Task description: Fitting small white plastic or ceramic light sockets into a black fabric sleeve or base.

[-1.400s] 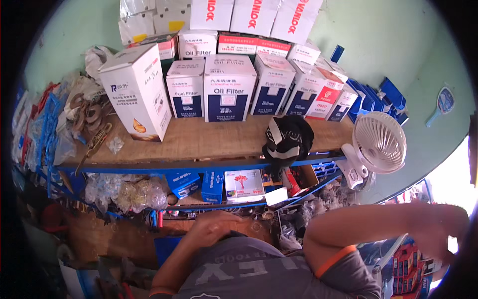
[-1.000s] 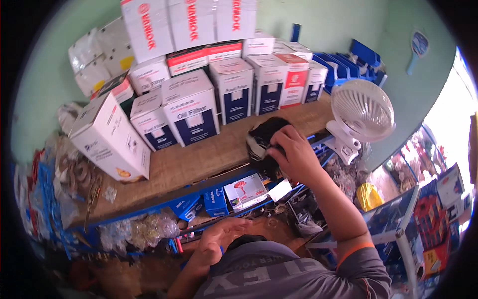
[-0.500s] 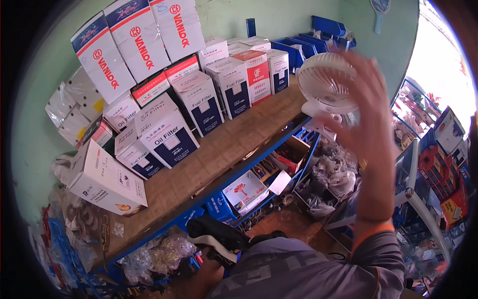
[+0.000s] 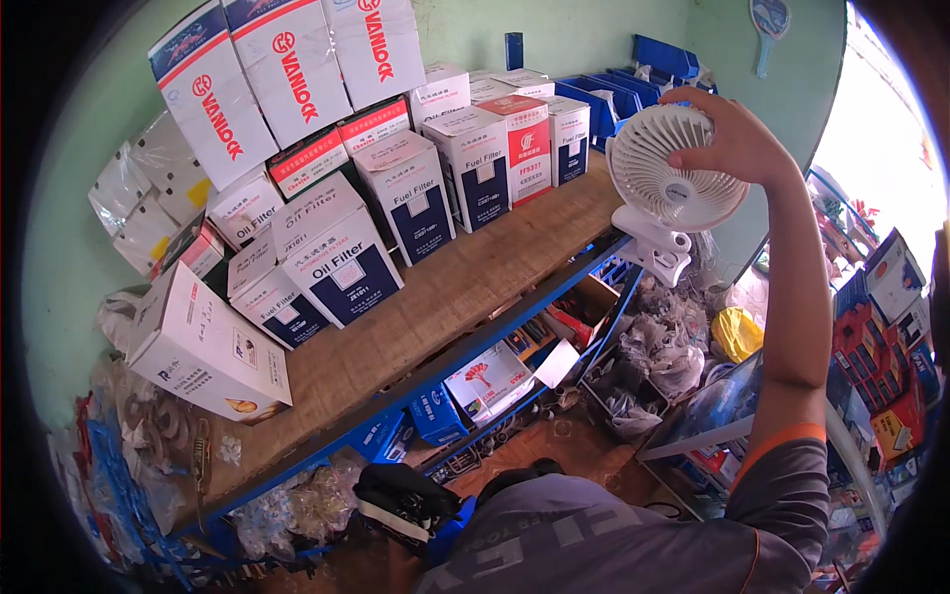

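A small white clip-on fan point(image 4: 648, 168) stands at the far right end of the wooden shelf point(image 4: 515, 247). My right hand point(image 4: 730, 139) grips the fan's round head from the upper right, with the thumb over the front grille and the fingers along the top rim. The fan's white clamp base point(image 4: 658, 252) sits at the shelf's edge. My left hand is not visible; a black item with a pale stripe point(image 4: 406, 505) lies low beside my shirt, its kind unclear.
White and dark blue filter boxes point(image 4: 341, 267) line the shelf, with taller white boxes point(image 4: 287, 79) stacked behind. Blue bins point(image 4: 609, 99) stand at the far end. Below are an open carton point(image 4: 584, 312), bagged parts point(image 4: 673, 351) and a yellow bag point(image 4: 737, 334). Several packaged goods fill the right side.
My right hand has gone from a blurred, spread pose in front of the fan to a grip on its head. The view has shifted slightly, and the yellow bag now shows.
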A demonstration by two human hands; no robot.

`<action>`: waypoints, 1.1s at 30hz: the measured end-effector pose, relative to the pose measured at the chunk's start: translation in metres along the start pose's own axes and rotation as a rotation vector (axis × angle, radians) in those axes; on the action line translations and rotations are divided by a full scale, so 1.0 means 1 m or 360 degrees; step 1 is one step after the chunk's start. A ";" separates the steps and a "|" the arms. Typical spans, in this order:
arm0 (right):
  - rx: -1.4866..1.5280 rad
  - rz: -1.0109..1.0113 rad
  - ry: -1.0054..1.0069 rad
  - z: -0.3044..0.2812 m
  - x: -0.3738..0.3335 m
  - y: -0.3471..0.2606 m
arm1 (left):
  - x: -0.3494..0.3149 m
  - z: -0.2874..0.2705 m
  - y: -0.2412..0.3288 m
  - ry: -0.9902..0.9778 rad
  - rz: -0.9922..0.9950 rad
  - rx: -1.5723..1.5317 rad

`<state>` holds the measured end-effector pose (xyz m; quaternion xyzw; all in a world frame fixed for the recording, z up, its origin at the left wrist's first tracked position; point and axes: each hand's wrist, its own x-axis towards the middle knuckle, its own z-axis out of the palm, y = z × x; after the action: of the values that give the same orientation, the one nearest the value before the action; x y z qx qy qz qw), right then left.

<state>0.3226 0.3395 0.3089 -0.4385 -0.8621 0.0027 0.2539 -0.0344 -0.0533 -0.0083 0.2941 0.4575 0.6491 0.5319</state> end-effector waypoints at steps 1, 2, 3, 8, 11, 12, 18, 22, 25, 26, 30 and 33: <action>0.0028 -0.0019 -0.0036 -0.001 0.004 0.004 | 0.004 -0.001 0.000 0.0012 0.0008 -0.0005; 0.0058 -0.0029 -0.0037 -0.001 0.007 0.007 | 0.009 -0.001 0.001 0.0010 0.0016 -0.0014; 0.0058 -0.0041 -0.0083 -0.001 0.011 0.011 | 0.014 -0.002 0.001 0.0005 0.0031 -0.0017; 0.0247 -0.0129 -0.0159 -0.003 0.015 0.023 | 0.034 0.001 0.004 -0.0049 0.0084 -0.0071; 0.0416 -0.0050 -0.0200 -0.004 0.013 0.026 | 0.038 0.003 0.007 -0.0078 0.0106 -0.0091; 0.0446 -0.0122 -0.0233 -0.004 0.013 0.026 | 0.039 0.004 0.007 -0.0083 0.0106 -0.0099; 0.0375 -0.0088 -0.0238 -0.008 0.014 0.017 | 0.034 0.003 0.007 -0.0076 0.0132 -0.0133; 0.0305 -0.0130 -0.0151 -0.001 0.009 0.015 | 0.023 -0.008 0.005 -0.0032 0.0168 -0.0181; 0.0440 -0.0095 0.0016 0.009 0.006 0.024 | 0.015 -0.022 0.005 0.0021 0.0225 -0.0238; 0.0473 -0.0087 -0.0053 0.012 0.006 0.029 | 0.011 -0.028 0.006 0.0038 0.0254 -0.0259; 0.0343 -0.0341 0.0047 0.007 0.002 0.043 | 0.006 -0.057 0.008 -0.0006 0.0448 -0.0478; -0.0217 -0.0402 0.0831 0.011 -0.021 0.017 | -0.004 -0.085 0.004 0.0014 0.0634 -0.0113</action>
<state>0.3407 0.3371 0.2862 -0.3297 -0.8136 -0.1997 0.4354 -0.1085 -0.0809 -0.0391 0.3570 0.3696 0.7584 0.4010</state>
